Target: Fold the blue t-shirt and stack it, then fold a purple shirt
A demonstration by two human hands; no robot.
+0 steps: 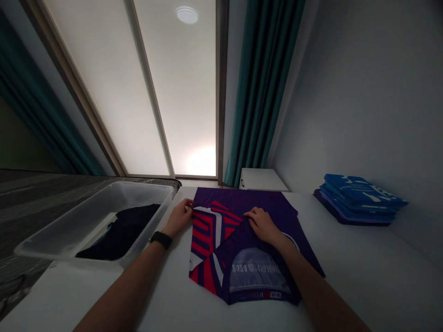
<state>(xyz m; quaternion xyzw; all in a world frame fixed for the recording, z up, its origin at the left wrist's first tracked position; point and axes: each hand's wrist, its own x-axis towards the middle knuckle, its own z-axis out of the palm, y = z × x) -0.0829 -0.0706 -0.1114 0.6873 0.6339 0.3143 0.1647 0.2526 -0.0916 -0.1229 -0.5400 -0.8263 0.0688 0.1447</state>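
Note:
A purple T-shirt (pixel 273 203) with red and white patterning lies on the white table, its neck opening towards me. One side is folded inward, so the red-striped part lies on top. My left hand (pixel 180 214), with a black watch on the wrist, pinches the folded edge at the shirt's left side. Resting on the middle of the shirt, my right hand (pixel 263 225) touches the cloth near the fold's corner, its fingers stretched out and partly bent. Grey lining with upside-down lettering shows inside the neck.
A translucent plastic bin (pixel 138 190) holding dark clothing (pixel 119 235) stands on the left. At the right, by the wall, sits a stack of folded blue and purple shirts (pixel 360 200). A white cabinet (pixel 263 179) and teal curtain (pixel 258 101) are behind the table (pixel 166 295).

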